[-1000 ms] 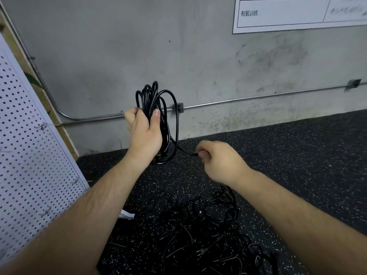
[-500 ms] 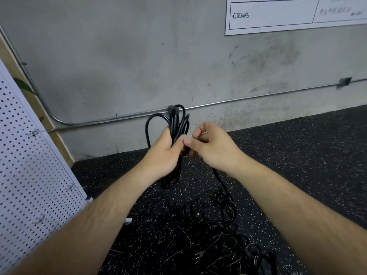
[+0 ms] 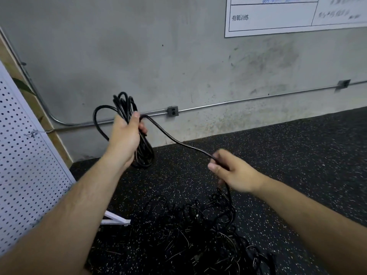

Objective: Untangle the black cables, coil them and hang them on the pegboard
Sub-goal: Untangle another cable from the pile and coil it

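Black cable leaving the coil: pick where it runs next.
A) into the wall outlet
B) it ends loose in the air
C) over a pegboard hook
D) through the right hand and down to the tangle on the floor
D: the cable leaves the coil gripped in the left hand, passes through the right hand, and drops into the tangled pile on the floor.

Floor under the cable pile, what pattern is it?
Black floor with small white speckles, clearest in the head view.
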